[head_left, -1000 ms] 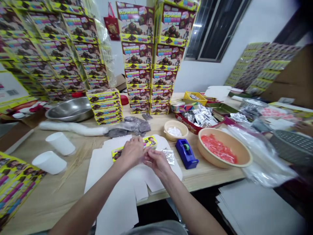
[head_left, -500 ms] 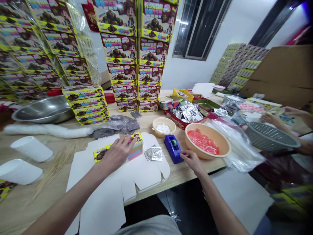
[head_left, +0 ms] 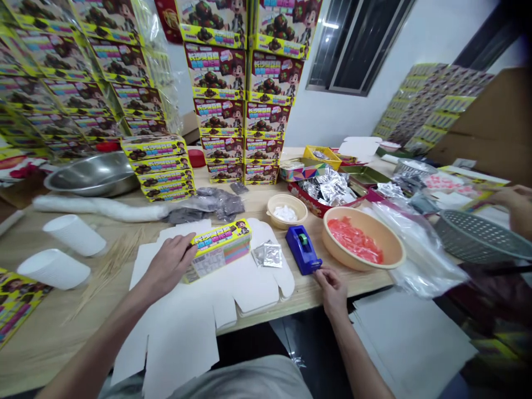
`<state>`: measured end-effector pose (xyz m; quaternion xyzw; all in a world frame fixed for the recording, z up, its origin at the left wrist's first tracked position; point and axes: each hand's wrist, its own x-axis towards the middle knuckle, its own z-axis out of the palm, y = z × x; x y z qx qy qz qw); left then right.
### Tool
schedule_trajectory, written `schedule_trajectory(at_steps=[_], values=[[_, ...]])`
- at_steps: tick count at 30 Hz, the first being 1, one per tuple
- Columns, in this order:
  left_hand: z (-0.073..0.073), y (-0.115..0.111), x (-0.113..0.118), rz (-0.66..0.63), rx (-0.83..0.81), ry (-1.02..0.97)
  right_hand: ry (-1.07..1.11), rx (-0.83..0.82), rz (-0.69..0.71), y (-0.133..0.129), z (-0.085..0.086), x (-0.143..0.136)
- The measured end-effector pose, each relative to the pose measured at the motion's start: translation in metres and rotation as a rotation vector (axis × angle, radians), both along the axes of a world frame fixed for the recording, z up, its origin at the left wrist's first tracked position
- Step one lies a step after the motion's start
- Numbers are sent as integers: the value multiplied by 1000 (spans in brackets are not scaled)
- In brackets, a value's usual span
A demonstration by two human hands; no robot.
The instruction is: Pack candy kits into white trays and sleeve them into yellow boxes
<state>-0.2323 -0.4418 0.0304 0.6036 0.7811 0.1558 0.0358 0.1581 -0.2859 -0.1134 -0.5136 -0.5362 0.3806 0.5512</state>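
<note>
A yellow printed box (head_left: 224, 247) lies on flat white cardboard sheets (head_left: 183, 332). My left hand (head_left: 170, 260) rests on the box's left end, fingers curled over its top edge. At the front end of the blue tape dispenser (head_left: 301, 249), my right hand (head_left: 331, 282) has its thumb and fingers pinched together by the cutting edge; whatever is between the fingertips is too small to make out. Silver sachets (head_left: 268, 255) lie on the cardboard between box and dispenser.
Beyond the dispenser are a bowl of red packets (head_left: 361, 241) and a small bowl of white packets (head_left: 286, 210). Stacked boxes (head_left: 220, 116) rise behind. White cups (head_left: 75, 235) stand at left. Another person's hand (head_left: 515, 205) is at far right.
My left hand has slid left along the box, exposing more of its top and side. My right hand has shifted slightly at the dispenser's front. The whole view has moved a little.
</note>
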Motion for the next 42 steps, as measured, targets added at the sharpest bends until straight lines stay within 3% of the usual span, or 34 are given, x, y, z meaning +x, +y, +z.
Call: schedule_trajectory(at_steps=[4, 7, 9, 13, 15, 17, 20, 27, 33, 36, 38, 41, 42], values=[[9, -4, 8, 23, -90, -23, -23, 22, -12, -2, -6, 4], [16, -12, 16, 37, -113, -43, 114, 14, -43, -21, 8, -16], [18, -18, 21, 9, -87, -56, 210, -30, 42, -45, 27, -49], [18, -28, 29, -57, 1, -67, 334, -266, 484, -103, 76, -144], [17, -32, 32, -79, 32, -67, 394, -349, 619, -124, 95, -188], [15, -35, 34, -98, 55, -62, 425, -394, 677, -136, 105, -218], [13, -36, 36, -110, 87, -45, 433, -425, 666, -139, 106, -238], [10, -23, 33, 65, 85, -57, 468, -505, 737, -130, 101, -237], [16, -20, 19, -67, 46, 7, 699, -921, 859, -121, 111, -239], [18, -18, 16, -77, 7, 29, 694, -1020, 868, -115, 105, -222], [17, -20, 19, -66, -9, 27, 606, -924, 752, -106, 95, -199], [13, -30, 28, -84, -35, 40, 404, -585, 441, -78, 82, -161], [12, -34, 31, -103, -36, 52, 315, -501, 406, -66, 82, -152]])
